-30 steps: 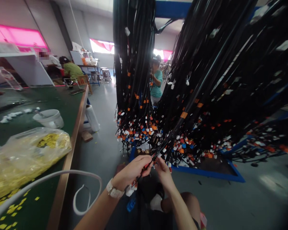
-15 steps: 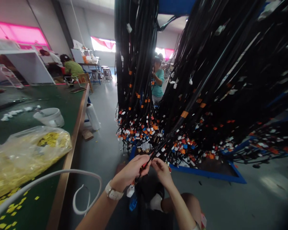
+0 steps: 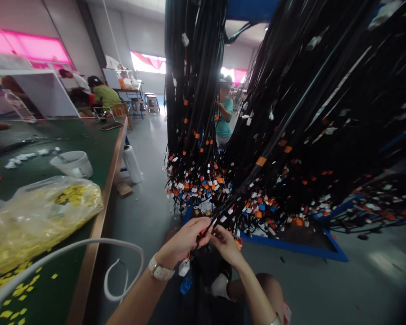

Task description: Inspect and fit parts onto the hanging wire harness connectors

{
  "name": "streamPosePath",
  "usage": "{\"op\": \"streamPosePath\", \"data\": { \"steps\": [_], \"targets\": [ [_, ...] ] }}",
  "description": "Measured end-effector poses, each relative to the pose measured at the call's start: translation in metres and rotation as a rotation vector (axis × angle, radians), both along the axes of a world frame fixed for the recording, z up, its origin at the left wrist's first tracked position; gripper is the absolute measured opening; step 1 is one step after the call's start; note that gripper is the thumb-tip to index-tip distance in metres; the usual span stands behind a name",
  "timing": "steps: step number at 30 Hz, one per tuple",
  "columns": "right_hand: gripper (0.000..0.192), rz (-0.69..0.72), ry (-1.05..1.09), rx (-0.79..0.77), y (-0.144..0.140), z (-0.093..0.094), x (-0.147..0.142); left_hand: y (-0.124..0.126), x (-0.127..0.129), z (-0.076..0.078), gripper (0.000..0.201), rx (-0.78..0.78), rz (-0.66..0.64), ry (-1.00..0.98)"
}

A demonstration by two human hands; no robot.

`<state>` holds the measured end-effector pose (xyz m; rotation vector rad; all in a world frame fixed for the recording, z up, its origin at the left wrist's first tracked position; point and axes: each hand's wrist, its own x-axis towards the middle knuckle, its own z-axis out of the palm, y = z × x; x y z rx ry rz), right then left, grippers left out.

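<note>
Below the hanging harnesses (image 3: 196, 63), by the left hand (image 3: 190, 235) a cable bundle (image 3: 235, 194) is clasped. At its right, the right hand (image 3: 227, 247) has been brought closer, seemingly concentrating work there; whether anything is pinched by its grip cannot be told.

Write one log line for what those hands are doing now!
left hand: gripping black cables | right hand: close beside, grip unclear | below left hand: white connector | green table: bag of yellow pieces
</note>
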<state>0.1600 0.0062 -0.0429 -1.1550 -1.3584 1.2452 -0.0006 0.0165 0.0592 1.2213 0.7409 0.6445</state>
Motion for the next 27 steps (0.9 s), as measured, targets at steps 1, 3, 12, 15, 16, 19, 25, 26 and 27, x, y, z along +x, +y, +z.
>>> {"op": "streamPosePath", "data": {
  "steps": [1,3,12,15,16,19,25,26,27],
  "targets": [
    [0.022,0.014,0.011,-0.008,-0.001,0.000,0.000,0.000,0.000,0.000,0.035,-0.002,0.000,0.002],
    [0.023,0.054,0.044,-0.036,-0.003,0.001,-0.001,-0.001,0.000,-0.001,0.033,-0.011,-0.003,0.007],
    [0.043,0.143,0.481,-0.434,-0.022,-0.012,0.004,0.000,0.000,-0.002,0.034,0.006,-0.012,-0.013],
    [0.051,0.108,0.423,-0.454,-0.024,-0.015,0.005,-0.001,0.000,-0.002,0.034,0.008,-0.012,-0.005],
    [0.054,0.116,0.404,-0.451,-0.024,-0.014,0.005,-0.002,0.001,-0.002,0.034,0.006,-0.016,-0.004],
    [0.058,0.128,0.373,-0.437,-0.024,-0.012,0.005,-0.003,0.001,-0.001,0.034,-0.007,-0.024,-0.016],
    [0.058,0.052,0.377,-0.268,-0.012,0.000,0.000,-0.004,0.002,0.001,0.035,-0.029,-0.014,-0.025],
    [0.056,0.050,0.357,-0.226,-0.009,0.002,-0.002,-0.004,0.002,0.001,0.034,-0.030,-0.012,-0.018],
    [0.053,0.050,0.334,-0.196,-0.005,0.004,-0.003,-0.004,0.002,0.000,0.034,-0.032,-0.012,-0.013]
  ]
}}
